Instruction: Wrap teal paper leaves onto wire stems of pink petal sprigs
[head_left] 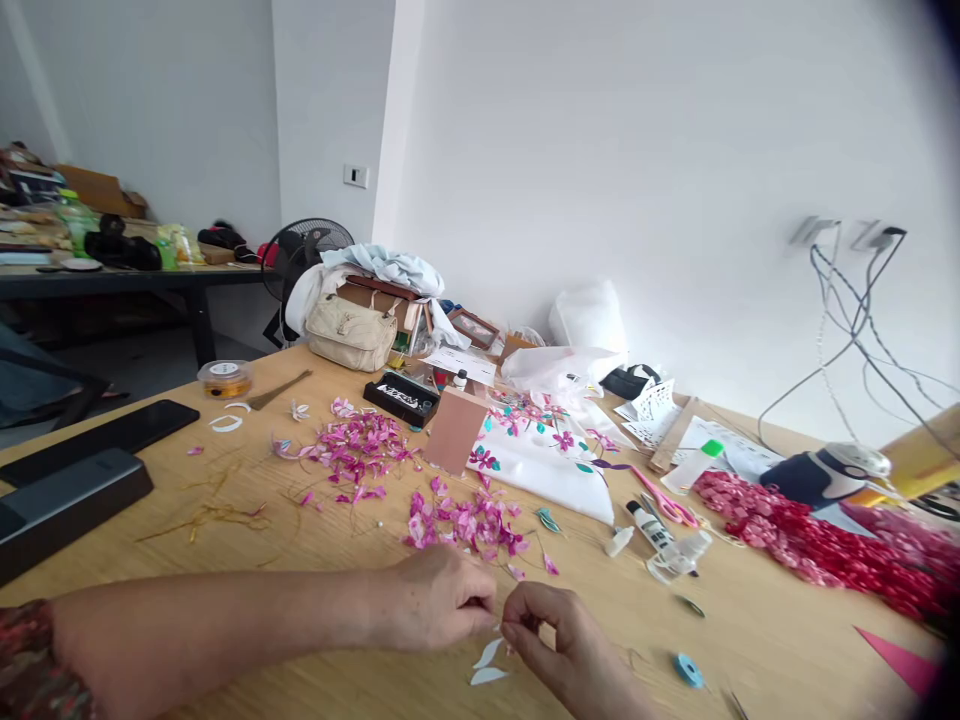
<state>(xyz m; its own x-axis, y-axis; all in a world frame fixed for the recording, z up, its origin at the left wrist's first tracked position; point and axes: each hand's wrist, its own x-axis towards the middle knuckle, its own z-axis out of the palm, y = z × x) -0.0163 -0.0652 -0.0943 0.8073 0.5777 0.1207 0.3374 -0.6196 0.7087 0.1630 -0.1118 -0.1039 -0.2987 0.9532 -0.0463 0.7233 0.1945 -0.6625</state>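
Observation:
My left hand [442, 600] reaches in from the left, its fingers pinched together at the tips. Facing it, my right hand [551, 640] has thumb and forefinger closed in a pinch. The fingertips of both hands are close together, and whatever lies between them is too small to make out. Just below the fingertips, white leaf-shaped pieces [489, 676] lie on the wooden table [300, 680]. A pile of pink petals [469, 520] lies right behind my left hand.
Another pink petal pile [360, 445] lies farther back, near a black tray [401, 398] and an upright pinkish board [455, 430]. Small bottles [651, 525], pink scissors [671, 505], a blue spool [688, 670] and red flower strands [795, 530] are on the right. A black phone [97, 440] lies left.

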